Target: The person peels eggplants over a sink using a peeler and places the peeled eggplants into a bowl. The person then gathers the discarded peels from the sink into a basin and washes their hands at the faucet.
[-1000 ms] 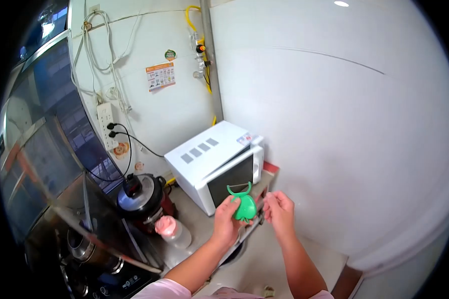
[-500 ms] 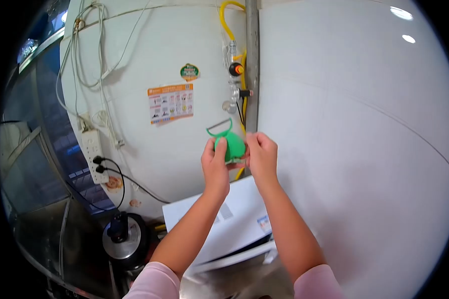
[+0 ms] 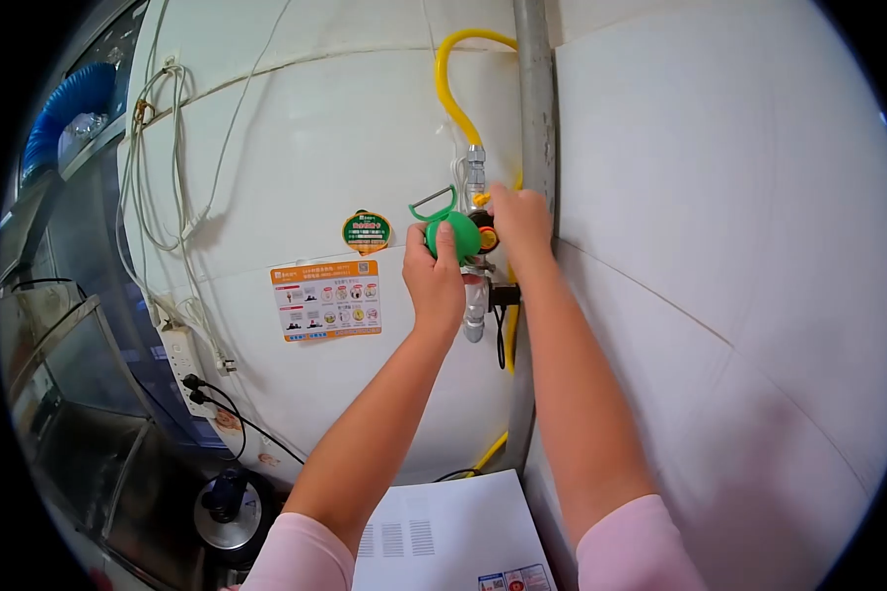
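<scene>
My left hand (image 3: 436,281) is closed on a green peeler (image 3: 453,236), its thumb across the round green body and the peeler's blade end pointing up and left. Close by on the right, my right hand (image 3: 520,227) has its fingers closed at the yellow handle (image 3: 482,199) of the gas valve (image 3: 487,232), beside the grey pipe. Part of the valve is hidden behind the peeler and my fingers. Above it, a yellow hose (image 3: 447,84) joins a metal fitting.
A white microwave (image 3: 453,527) stands below my forearms. At the lower left is a dark cooker (image 3: 229,522). A power strip (image 3: 182,360) with black plugs, hanging cables, an orange notice (image 3: 326,300) and a green sticker (image 3: 366,230) are on the wall.
Both hands have risen from in front of the microwave to the valve on the wall, the peeler still in my left hand. My right hand has reached the yellow handle. The view has tilted up.
</scene>
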`<state>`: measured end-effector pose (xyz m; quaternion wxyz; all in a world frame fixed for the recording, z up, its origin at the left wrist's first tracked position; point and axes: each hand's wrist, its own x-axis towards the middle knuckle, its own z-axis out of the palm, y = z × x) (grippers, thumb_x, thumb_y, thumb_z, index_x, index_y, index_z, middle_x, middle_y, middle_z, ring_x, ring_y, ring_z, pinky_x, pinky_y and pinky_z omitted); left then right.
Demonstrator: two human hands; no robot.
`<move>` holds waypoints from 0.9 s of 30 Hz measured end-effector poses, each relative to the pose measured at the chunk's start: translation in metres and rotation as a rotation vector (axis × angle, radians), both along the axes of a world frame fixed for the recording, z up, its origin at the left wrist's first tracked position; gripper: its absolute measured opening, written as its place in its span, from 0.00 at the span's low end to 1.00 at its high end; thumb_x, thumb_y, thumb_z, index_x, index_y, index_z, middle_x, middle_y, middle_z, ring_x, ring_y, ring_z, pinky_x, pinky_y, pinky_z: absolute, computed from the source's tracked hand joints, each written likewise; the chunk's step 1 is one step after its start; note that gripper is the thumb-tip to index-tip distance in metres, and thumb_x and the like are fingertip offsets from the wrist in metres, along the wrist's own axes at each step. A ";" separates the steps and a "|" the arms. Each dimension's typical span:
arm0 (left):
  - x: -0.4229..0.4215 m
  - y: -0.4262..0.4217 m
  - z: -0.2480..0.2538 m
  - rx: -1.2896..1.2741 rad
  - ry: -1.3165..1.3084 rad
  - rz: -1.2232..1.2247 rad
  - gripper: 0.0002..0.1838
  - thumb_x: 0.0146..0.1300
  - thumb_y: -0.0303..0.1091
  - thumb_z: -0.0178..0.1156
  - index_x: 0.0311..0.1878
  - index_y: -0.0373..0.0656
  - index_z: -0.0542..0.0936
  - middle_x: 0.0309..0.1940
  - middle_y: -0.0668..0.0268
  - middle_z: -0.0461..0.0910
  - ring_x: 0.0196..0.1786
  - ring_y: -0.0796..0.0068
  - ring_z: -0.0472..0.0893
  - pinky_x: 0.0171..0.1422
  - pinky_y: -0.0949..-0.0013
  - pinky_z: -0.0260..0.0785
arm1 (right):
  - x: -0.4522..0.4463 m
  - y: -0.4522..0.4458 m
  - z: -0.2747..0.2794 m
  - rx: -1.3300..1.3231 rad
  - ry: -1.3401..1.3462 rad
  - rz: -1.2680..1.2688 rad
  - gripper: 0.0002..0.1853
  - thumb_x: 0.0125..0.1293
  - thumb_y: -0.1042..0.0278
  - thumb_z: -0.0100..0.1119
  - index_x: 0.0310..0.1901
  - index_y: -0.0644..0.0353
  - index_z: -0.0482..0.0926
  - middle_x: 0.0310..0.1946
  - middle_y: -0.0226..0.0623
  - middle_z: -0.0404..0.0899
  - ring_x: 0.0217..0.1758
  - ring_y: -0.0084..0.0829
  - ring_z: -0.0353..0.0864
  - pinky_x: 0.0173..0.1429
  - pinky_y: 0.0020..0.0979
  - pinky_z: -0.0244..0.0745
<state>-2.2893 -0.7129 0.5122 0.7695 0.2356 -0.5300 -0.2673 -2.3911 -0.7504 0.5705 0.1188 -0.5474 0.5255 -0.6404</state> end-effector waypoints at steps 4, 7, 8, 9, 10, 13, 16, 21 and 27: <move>-0.004 -0.011 0.008 -0.006 0.011 -0.025 0.14 0.69 0.39 0.47 0.44 0.36 0.69 0.35 0.61 0.74 0.32 0.76 0.78 0.22 0.72 0.77 | -0.004 -0.043 0.002 0.063 -0.023 0.132 0.24 0.53 0.55 0.51 0.37 0.74 0.79 0.37 0.62 0.78 0.46 0.57 0.77 0.51 0.43 0.71; -0.005 -0.015 0.011 -0.014 0.031 -0.028 0.15 0.69 0.41 0.47 0.47 0.38 0.69 0.37 0.63 0.73 0.36 0.76 0.77 0.23 0.72 0.78 | -0.005 -0.042 0.009 0.043 0.054 0.172 0.23 0.53 0.56 0.52 0.36 0.74 0.79 0.38 0.62 0.78 0.47 0.56 0.77 0.52 0.43 0.71; -0.005 -0.016 0.011 -0.006 0.039 -0.043 0.15 0.69 0.41 0.47 0.47 0.38 0.69 0.38 0.63 0.72 0.37 0.76 0.77 0.23 0.72 0.78 | -0.007 -0.031 0.013 0.122 0.027 0.224 0.23 0.54 0.56 0.52 0.36 0.74 0.79 0.38 0.62 0.78 0.47 0.56 0.77 0.52 0.43 0.70; -0.005 -0.016 0.012 0.002 0.046 -0.060 0.15 0.69 0.41 0.47 0.47 0.38 0.69 0.39 0.63 0.72 0.39 0.76 0.76 0.23 0.72 0.78 | -0.007 -0.024 0.015 0.200 -0.001 0.273 0.23 0.54 0.56 0.52 0.37 0.73 0.78 0.38 0.62 0.78 0.48 0.55 0.77 0.53 0.43 0.70; -0.005 -0.016 0.013 0.004 0.046 -0.062 0.15 0.69 0.41 0.47 0.47 0.38 0.69 0.39 0.63 0.72 0.39 0.76 0.76 0.23 0.72 0.78 | -0.007 -0.039 0.011 0.201 -0.001 0.271 0.23 0.54 0.56 0.52 0.37 0.73 0.78 0.38 0.62 0.78 0.48 0.55 0.77 0.53 0.43 0.70; -0.006 -0.015 0.014 -0.009 0.073 -0.072 0.14 0.69 0.40 0.47 0.45 0.36 0.69 0.33 0.62 0.75 0.34 0.77 0.78 0.23 0.72 0.77 | -0.002 -0.066 0.001 -0.081 -0.061 0.147 0.16 0.56 0.64 0.54 0.28 0.74 0.76 0.20 0.42 0.76 0.22 0.31 0.74 0.29 0.33 0.69; -0.005 -0.016 0.011 -0.019 0.077 -0.084 0.15 0.69 0.40 0.46 0.45 0.36 0.69 0.34 0.62 0.75 0.34 0.77 0.78 0.23 0.73 0.77 | -0.002 -0.070 -0.001 -0.079 -0.047 0.140 0.15 0.56 0.65 0.53 0.28 0.75 0.76 0.20 0.42 0.76 0.21 0.31 0.74 0.28 0.33 0.68; -0.007 -0.017 0.012 -0.020 0.088 -0.097 0.14 0.70 0.39 0.45 0.41 0.36 0.68 0.33 0.60 0.76 0.30 0.75 0.79 0.22 0.73 0.77 | -0.003 -0.070 0.000 -0.079 -0.085 0.173 0.15 0.55 0.67 0.52 0.27 0.76 0.76 0.20 0.43 0.75 0.21 0.32 0.74 0.28 0.33 0.68; -0.007 -0.019 0.012 -0.032 0.106 -0.118 0.13 0.70 0.39 0.45 0.40 0.36 0.67 0.32 0.60 0.76 0.29 0.74 0.80 0.22 0.73 0.77 | -0.002 -0.067 0.001 -0.081 -0.078 0.150 0.14 0.54 0.67 0.52 0.27 0.75 0.75 0.19 0.43 0.75 0.22 0.31 0.74 0.28 0.32 0.68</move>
